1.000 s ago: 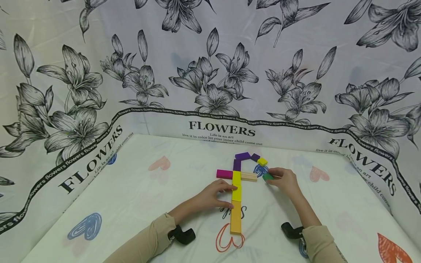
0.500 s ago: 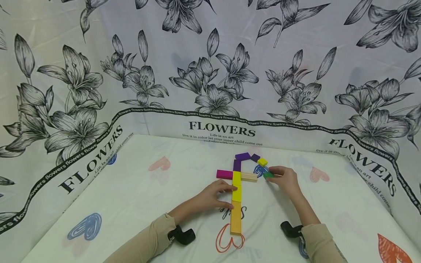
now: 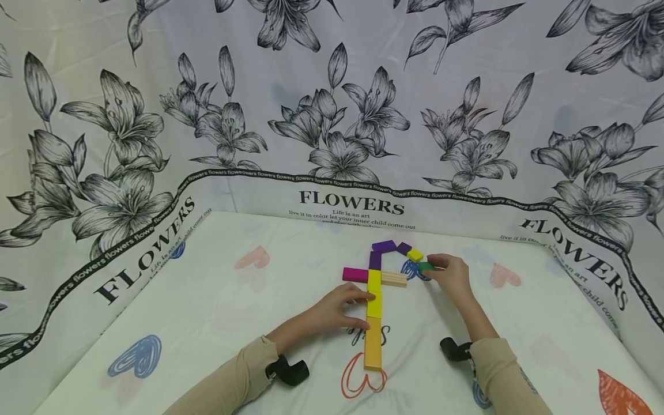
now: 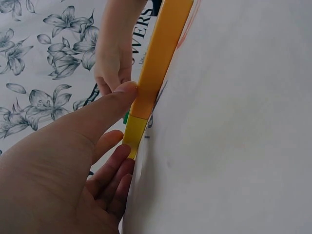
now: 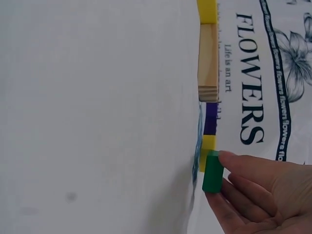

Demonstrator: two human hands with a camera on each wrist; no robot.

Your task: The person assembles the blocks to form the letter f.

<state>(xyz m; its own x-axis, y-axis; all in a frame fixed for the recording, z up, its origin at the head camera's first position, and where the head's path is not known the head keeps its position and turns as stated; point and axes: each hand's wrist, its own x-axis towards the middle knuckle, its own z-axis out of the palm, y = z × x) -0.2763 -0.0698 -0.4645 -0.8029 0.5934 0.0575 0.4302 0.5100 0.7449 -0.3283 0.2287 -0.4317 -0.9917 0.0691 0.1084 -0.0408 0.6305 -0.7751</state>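
Between thumb and fingertips, my right hand [image 3: 452, 275] pinches a small green block [image 3: 426, 267], just below and right of a small yellow block [image 3: 415, 255]. In the right wrist view the green block [image 5: 213, 173] stands in front of that yellow one, and I cannot tell whether they touch. My left hand [image 3: 332, 308] rests at the column of blocks: its thumb touches the long orange block [image 3: 373, 343], a finger lies on the yellow block [image 3: 374, 305] above. Atop the column stands another yellow block [image 3: 374, 280], then a purple block [image 3: 375, 260].
A magenta block [image 3: 355, 274] extends left of the column, and light wooden strips [image 3: 394, 279] extend right. A purple block [image 3: 384, 246] and a smaller dark purple block [image 3: 404, 248] curve across the top. Everything lies on a white patterned cloth [image 3: 249, 311]; a flower-print curtain [image 3: 337, 144] hangs behind.
My right hand has carried the green block away from me and slightly right, closer to the small yellow block. The left hand has kept its place.
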